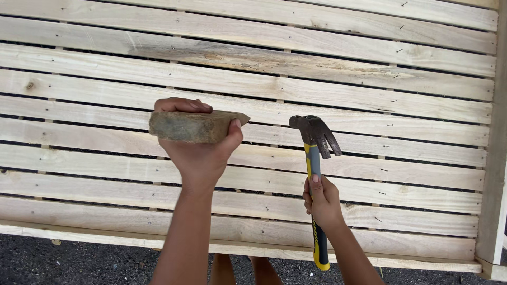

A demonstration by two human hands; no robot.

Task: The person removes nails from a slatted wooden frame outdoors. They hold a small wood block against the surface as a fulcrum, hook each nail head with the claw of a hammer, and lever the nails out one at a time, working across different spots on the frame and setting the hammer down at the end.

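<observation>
Even soft daylight, sharp focus

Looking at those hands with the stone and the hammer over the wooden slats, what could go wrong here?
The right hand grips the claw hammer midway up the handle, so a swing might wobble and miss. The left hand holds the stone block close by, so fingers could be struck. Protruding nails along the slats could scratch.

Pale slats, grey block, yellow-and-black hammer

The slatted wooden panel (264, 100) is pale cream-tan, with a brown-grey stain streaking one upper slat and dark gaps striping between the boards. The block (193, 126) is dull grey-brown with a lighter tan top. The hammer (316, 174) has a dark grey metal head and a yellow handle with black-grey inlay. The ground (63, 261) is dark speckled grey.
</observation>
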